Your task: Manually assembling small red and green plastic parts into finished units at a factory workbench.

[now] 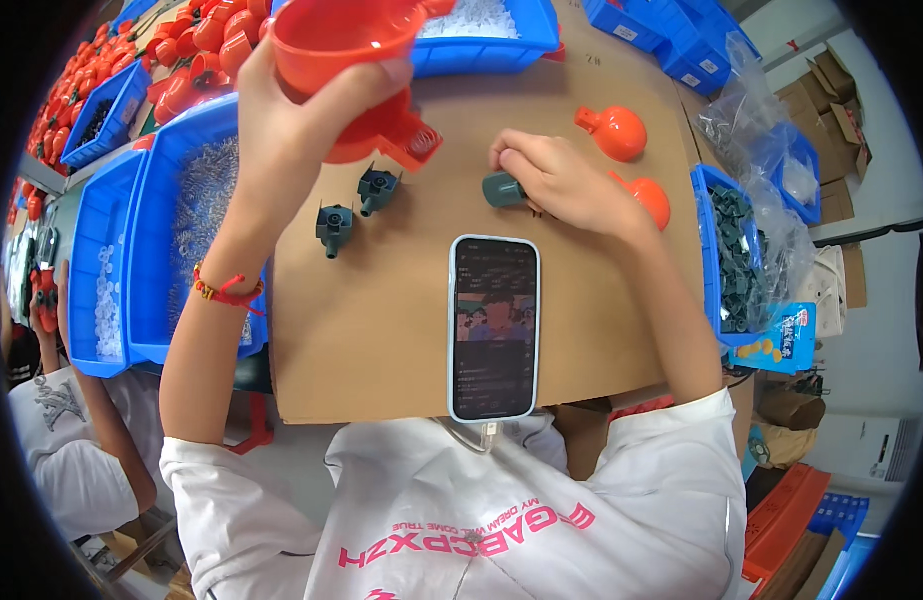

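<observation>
head view – left hand (pixel 286 110) fingers clamp orange funnel (pixel 346 60) – right hand (pixel 556 180) fingers grip grey cap (pixel 501 189).

A big orange cup (pixel 336 45) with a handle is held up high on the far left. A small dark green cap (pixel 501 189) lies on the brown counter, under curled fingers.

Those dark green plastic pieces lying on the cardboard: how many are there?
3. Two dark green pieces lie side by side under the raised left hand; a third is gripped by the right hand. Many more fill the blue bin at right.
</observation>
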A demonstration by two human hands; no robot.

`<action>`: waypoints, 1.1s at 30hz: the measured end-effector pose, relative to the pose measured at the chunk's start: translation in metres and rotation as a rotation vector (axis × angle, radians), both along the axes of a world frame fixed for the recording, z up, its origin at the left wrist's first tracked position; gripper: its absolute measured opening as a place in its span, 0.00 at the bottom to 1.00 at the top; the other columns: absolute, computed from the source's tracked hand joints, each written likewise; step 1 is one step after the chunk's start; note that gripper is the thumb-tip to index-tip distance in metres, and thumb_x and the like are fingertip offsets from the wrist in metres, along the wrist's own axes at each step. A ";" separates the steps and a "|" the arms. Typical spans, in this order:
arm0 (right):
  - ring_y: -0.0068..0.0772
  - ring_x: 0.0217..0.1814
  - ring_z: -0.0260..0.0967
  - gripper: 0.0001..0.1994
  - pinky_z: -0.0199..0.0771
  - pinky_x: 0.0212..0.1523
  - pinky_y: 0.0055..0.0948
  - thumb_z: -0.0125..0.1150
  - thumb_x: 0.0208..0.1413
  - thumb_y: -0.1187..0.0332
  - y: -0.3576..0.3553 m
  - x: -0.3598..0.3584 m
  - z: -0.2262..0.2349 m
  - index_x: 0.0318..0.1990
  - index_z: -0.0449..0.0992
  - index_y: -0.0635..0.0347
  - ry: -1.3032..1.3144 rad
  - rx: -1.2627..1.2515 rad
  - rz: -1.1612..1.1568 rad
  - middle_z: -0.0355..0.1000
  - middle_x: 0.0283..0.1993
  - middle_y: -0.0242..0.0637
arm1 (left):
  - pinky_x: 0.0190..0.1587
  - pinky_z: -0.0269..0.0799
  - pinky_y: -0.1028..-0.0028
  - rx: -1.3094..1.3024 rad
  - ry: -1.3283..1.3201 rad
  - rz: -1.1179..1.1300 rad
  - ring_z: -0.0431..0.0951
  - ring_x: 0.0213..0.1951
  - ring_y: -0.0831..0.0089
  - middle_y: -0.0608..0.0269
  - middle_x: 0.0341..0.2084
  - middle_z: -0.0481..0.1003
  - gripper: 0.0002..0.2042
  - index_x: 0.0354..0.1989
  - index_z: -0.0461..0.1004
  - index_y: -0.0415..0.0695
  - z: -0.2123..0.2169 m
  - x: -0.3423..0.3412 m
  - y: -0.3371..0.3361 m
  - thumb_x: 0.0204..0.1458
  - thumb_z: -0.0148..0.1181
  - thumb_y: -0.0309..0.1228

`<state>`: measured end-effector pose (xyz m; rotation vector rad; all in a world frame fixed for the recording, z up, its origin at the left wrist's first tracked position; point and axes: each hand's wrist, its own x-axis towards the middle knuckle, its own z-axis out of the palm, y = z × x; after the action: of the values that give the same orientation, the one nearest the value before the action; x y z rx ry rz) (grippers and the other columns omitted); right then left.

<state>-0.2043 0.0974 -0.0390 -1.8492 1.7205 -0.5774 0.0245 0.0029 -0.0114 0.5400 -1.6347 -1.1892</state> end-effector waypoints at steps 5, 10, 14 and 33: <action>0.42 0.31 0.67 0.13 0.66 0.33 0.37 0.48 0.57 0.60 0.021 0.000 0.014 0.36 0.69 0.61 0.407 -0.056 -0.266 0.70 0.30 0.43 | 0.39 0.72 0.76 -0.070 -0.004 -0.080 0.76 0.36 0.75 0.60 0.34 0.75 0.23 0.44 0.68 0.36 0.002 -0.013 0.022 0.38 0.65 0.32; 0.38 0.37 0.69 0.12 0.69 0.36 0.35 0.58 0.50 0.61 0.033 -0.001 0.000 0.37 0.70 0.57 0.204 -0.352 0.022 0.70 0.36 0.36 | 0.38 0.72 0.77 -0.117 -0.013 -0.013 0.76 0.35 0.76 0.59 0.33 0.75 0.22 0.45 0.68 0.34 -0.003 -0.021 0.027 0.41 0.63 0.32; 0.34 0.38 0.69 0.12 0.70 0.38 0.30 0.63 0.47 0.67 0.029 0.003 -0.009 0.39 0.70 0.56 0.061 -0.313 0.032 0.69 0.37 0.34 | 0.39 0.72 0.78 -0.045 -0.065 0.031 0.76 0.37 0.76 0.59 0.35 0.75 0.23 0.46 0.67 0.35 -0.010 -0.024 0.030 0.41 0.65 0.29; 0.33 0.45 0.64 0.18 0.65 0.46 0.30 0.66 0.41 0.78 0.046 0.039 -0.019 0.41 0.66 0.63 -0.392 -0.744 0.016 0.67 0.44 0.42 | 0.39 0.71 0.68 -0.474 -0.007 0.288 0.75 0.38 0.60 0.55 0.39 0.70 0.29 0.42 0.68 0.39 -0.014 -0.032 0.041 0.30 0.69 0.40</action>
<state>-0.1650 0.1438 -0.0581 -2.0111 1.3089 -1.6186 -0.0074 0.0436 -0.0249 0.4528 -1.7043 -0.5627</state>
